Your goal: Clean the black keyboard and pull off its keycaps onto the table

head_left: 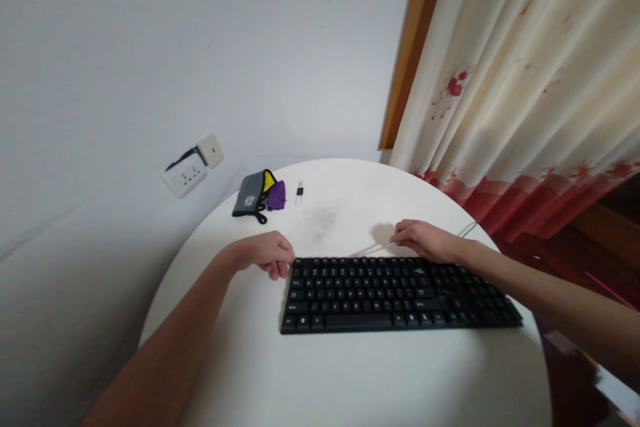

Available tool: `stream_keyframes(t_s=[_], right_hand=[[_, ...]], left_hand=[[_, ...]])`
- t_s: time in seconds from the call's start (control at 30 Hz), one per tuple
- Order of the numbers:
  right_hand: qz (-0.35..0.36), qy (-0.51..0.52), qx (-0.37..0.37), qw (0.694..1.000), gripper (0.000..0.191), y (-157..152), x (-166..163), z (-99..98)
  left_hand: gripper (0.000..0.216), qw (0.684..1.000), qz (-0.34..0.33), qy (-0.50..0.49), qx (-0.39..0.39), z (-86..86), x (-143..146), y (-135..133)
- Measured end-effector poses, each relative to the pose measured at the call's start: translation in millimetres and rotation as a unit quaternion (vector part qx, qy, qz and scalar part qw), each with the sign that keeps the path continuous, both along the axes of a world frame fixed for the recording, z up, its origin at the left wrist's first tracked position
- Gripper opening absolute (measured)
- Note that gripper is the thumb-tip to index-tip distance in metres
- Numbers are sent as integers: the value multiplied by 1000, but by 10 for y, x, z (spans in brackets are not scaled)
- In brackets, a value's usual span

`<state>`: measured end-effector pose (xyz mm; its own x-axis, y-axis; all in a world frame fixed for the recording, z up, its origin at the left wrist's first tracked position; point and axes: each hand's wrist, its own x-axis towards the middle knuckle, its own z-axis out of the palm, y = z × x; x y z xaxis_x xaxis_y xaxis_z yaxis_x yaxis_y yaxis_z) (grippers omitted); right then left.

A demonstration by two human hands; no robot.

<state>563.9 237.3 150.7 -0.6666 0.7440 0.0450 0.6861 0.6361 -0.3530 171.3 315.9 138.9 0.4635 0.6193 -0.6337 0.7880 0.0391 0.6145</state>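
At the far left of the white table, a grey fabric item with yellow lining lies near the edge, its dark loop sticking out toward the person; a sleeve or wrist could snag it if the left arm swings forward. Left hand next: fingers curled in, nearly closed, at the keyboard's back left corner; can't tell if they grip it or just touch. If that contact is loose, the corner could slip or pivot. Purple cloth sits against the grey item; binder clip just right of it, small, easy to knock if the keyboard gets pushed back. Black keyboard lies flat on the table, keys up, in front of the person. Thin pale cable runs behind it; a hard tug could drag the keyboard askew, slack could catch under it. Right hand: fingers look pinched on the cable, little gap, palm side hidden. Keyboard's right end is close to the table's rim, so a rightward shove could leave it overhanging.
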Motion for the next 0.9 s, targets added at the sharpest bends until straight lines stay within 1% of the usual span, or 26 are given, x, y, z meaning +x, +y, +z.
stream_keyframes(t_s=[0.17,0.37,0.6,0.73,0.9], right_hand=[[-34,-8,20,999,32,-155,351,-11],[-76,-26,26,996,33,-345,895,-32],[-129,9,34,991,34,-515,1499,-141],[-167,17,40,985,34,-656,1693,-83],[-232,-7,46,972,33,-901,1832,62]], left_hand=[[17,1000,0,4,1,13,10,-15],[19,1000,-2,7,5,29,11,-14],[23,1000,1,11,9,70,21,-20],[24,1000,-7,6,10,94,25,-37],[25,1000,-6,8,15,48,2,-6]])
